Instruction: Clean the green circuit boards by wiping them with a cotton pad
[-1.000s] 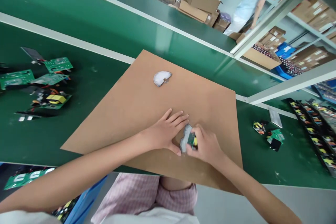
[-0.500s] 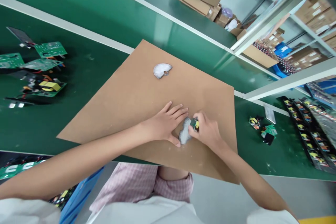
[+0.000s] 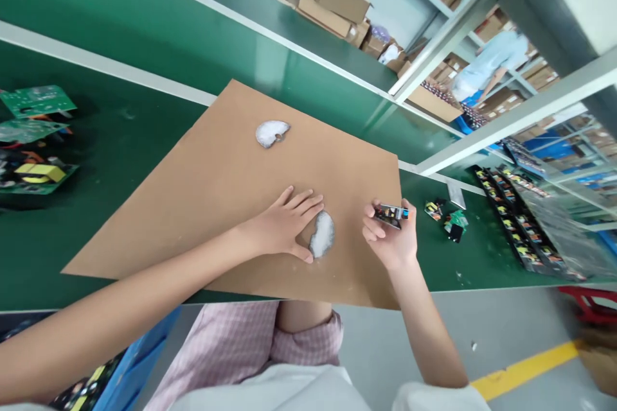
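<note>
My left hand (image 3: 284, 225) lies flat on a sheet of brown cardboard (image 3: 216, 173), fingers spread. Between its thumb and forefinger, at the right, is a whitish, grey-edged pad (image 3: 322, 235) that lies on the cardboard. Raised over the cardboard's right side, my right hand (image 3: 393, 237) grips a small circuit board (image 3: 391, 214) with components on it, held by its edges between thumb and fingers. A second whitish pad (image 3: 272, 133), half-round with a notch, rests farther back on the sheet.
Green circuit boards (image 3: 36, 135) are piled on the bench at the left. Loose boards (image 3: 456, 225) and a black tray of boards (image 3: 515, 225) sit at the right. A blue crate (image 3: 139, 359) stands below the bench's front edge. White frame posts (image 3: 436, 42) rise behind; a person (image 3: 491, 64) is in the background.
My right hand has lifted the circuit board off the whitish pad, moved right and turned it up. My left hand stays by the pad. The camera view has shifted to the right.
</note>
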`<state>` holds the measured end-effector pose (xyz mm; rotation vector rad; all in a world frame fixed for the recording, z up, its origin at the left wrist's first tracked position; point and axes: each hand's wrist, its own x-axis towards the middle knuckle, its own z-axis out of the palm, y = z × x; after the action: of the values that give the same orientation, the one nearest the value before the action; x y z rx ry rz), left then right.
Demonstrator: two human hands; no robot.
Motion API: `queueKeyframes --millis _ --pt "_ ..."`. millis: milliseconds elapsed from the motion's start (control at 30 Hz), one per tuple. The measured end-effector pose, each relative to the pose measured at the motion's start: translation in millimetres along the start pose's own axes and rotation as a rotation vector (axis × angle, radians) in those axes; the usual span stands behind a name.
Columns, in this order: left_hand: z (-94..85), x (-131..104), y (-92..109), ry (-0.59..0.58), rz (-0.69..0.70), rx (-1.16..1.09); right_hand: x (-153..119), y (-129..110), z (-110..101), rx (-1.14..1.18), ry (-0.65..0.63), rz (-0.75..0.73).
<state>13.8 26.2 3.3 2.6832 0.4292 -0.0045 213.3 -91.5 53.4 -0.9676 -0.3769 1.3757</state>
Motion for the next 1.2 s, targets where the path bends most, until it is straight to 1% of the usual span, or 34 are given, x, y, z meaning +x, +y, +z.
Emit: queueKeyframes --millis 33,100,167,200,233,333,367,433,533,600,667,700,733,767,800,867,900,933,1000,1067,1100,1133,1200 --pt "-1.6 0 1 -0.009 -0.005 0.006 -1 -4 0 0.071 -0.006 0.007" --pt "-4.2 0 2 -0.025 -0.008 0.015 -5 -7 -4 0.119 -0.018 0.005" --pt "-5.5 0 2 -0.032 -0.005 0.022 -8 -9 -12 0.037 -0.006 -0.013" --pt "-5.7 0 2 -0.031 -0.003 0.024 -9 -10 -19 -0.080 0.026 -0.033" --pt "-5.6 0 1 -0.027 0.000 0.025 -10 -12 -26 -0.287 0.087 -0.051" --pt "-6.4 0 0 -0.021 0.010 0.017 -14 -24 -54 -1.110 0.388 -0.095" --pt "-7.5 0 0 -0.028 0.016 0.007 -16 -30 -64 -1.313 0.486 -0.109" --pt "-11.2 -2 -1 -0.051 0.032 -0.027 -21 -41 -83 -1.533 0.635 -0.137" --pt "-16.5 -4 -3 -0.085 0.063 -0.072 -29 -52 -106 -1.747 0.829 -0.188" --pt "-17.1 -5 -4 -0.102 0.076 -0.069 -32 -52 -116 -1.914 0.910 -0.299" --pt "-15.1 -6 -5 -0.105 0.079 -0.054 -30 -46 -122 -2.117 0.929 -0.469" --pt "-13.6 -6 -6 -0.101 0.080 -0.049 -27 -42 -122 -2.205 0.900 -0.551" --pt "-11.9 -6 -6 -0.091 0.083 -0.047 -24 -36 -118 -2.259 0.836 -0.618" --pt "-10.4 -6 -7 -0.083 0.086 -0.047 -18 -31 -112 -2.267 0.738 -0.666" --pt "-9.3 -6 -7 -0.078 0.089 -0.048 -12 -25 -101 -2.244 0.611 -0.704" --pt "-8.0 -7 -7 -0.076 0.099 -0.055 7 -13 -69 -2.139 0.322 -0.746" --pt "-7.8 -7 -7 -0.079 0.104 -0.060 18 -8 -48 -2.073 0.186 -0.760" --pt "-7.7 -7 -7 -0.082 0.106 -0.064 31 -2 -24 -2.030 0.078 -0.754" --pt "-7.7 -8 -7 -0.075 0.103 -0.071 62 8 26 -1.959 -0.091 -0.784" --pt "-7.4 -10 -6 -0.058 0.094 -0.084 93 19 75 -1.903 -0.295 -0.814" --pt "-7.1 -11 -5 -0.050 0.094 -0.096 107 26 98 -1.884 -0.391 -0.794" --pt "-6.8 -13 -4 -0.045 0.098 -0.113 118 34 121 -1.859 -0.457 -0.767" --pt "-6.0 -15 -2 -0.037 0.120 -0.151 131 58 162 -1.809 -0.614 -0.774"
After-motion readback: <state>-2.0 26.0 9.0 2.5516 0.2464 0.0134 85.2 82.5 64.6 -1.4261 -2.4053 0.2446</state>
